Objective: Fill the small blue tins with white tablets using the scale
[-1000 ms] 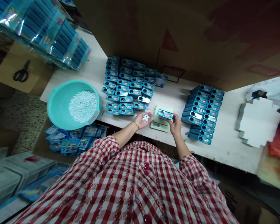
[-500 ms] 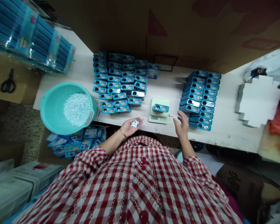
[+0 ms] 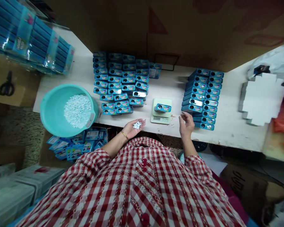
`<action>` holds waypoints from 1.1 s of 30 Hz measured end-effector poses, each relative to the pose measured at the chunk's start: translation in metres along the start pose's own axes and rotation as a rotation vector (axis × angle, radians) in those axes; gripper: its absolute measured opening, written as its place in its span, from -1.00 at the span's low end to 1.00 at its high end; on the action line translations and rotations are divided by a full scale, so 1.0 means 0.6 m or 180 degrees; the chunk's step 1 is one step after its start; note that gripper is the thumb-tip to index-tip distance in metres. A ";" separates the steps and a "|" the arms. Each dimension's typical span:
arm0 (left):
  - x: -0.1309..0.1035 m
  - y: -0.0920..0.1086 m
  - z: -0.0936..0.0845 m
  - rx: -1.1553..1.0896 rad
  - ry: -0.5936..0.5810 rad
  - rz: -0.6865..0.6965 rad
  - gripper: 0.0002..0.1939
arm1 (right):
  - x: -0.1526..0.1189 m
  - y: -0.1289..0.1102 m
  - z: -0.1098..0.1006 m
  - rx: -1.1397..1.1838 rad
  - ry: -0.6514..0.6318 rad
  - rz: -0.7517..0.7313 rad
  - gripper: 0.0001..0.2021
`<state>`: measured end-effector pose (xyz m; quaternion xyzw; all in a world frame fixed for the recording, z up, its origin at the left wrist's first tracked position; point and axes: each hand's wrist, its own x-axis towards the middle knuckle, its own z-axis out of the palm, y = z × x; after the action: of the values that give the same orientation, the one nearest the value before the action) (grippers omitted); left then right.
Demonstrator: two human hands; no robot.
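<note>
Palm up near the table's front edge, my left hand [image 3: 132,129] holds a small heap of white pieces [image 3: 137,125]. My right hand [image 3: 186,125] hangs in front of the right group of blue tins [image 3: 198,94], its fingers curled and bunched; nothing shows in it. Between the hands, a blue tin [image 3: 163,108] with a dark round opening stands on a pale green scale [image 3: 160,120]. Neither hand touches the scale. Several rows of similar blue tins [image 3: 121,85] stand left of the scale. At the left, a turquoise basin [image 3: 47,107] holds many white pieces [image 3: 77,111].
A large cardboard box [image 3: 132,28] rises behind the tins. Wrapped blue packs [image 3: 33,34] and scissors [image 3: 7,84] lie at the left. Blue packets [image 3: 78,146] fill a box below the basin. White flat cartons [image 3: 261,99] stand at the right.
My right hand has moved slightly right, away from the scale, and its fingers have drawn closer together. My left hand stays almost still with the white pieces. The view has shifted slightly.
</note>
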<state>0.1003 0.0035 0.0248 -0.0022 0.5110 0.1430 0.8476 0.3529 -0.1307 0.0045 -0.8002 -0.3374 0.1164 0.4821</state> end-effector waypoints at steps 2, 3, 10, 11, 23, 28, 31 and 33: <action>0.001 0.002 -0.001 -0.0016 -0.0011 0.0016 -0.72 | 0.001 0.007 0.011 0.0077 -0.0200 0.0080 -0.63; 0.002 0.003 -0.001 -0.0025 -0.0020 0.0019 -0.72 | 0.002 0.011 0.018 0.0140 -0.0313 0.0131 -0.60; 0.004 0.009 0.006 -0.0088 -0.0109 0.0068 -0.76 | 0.022 0.028 0.056 0.0277 -0.0760 0.0218 -0.43; 0.005 0.010 0.006 -0.0088 -0.0109 0.0078 -0.76 | 0.025 0.025 0.056 0.0251 -0.0785 0.0188 -0.43; 0.006 -0.014 0.042 0.0215 -0.0641 -0.0079 -0.74 | -0.071 -0.140 0.087 -0.0815 -0.2028 -0.1642 -0.78; 0.006 -0.027 0.036 0.0288 -0.0724 -0.0370 -0.73 | -0.097 -0.133 0.094 -0.1178 -0.2282 -0.1611 -0.77; 0.009 -0.037 0.016 0.0382 -0.0699 -0.0631 -0.71 | -0.106 -0.121 0.089 -0.1284 -0.2652 -0.1832 -0.80; 0.012 -0.043 0.006 0.0455 -0.0718 -0.0764 -0.71 | -0.110 -0.116 0.086 -0.1275 -0.2776 -0.1857 -0.83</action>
<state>0.1127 -0.0189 0.0167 0.0131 0.4176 0.0034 0.9085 0.2476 -0.1168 0.0281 -0.6274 -0.7283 0.2319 0.1487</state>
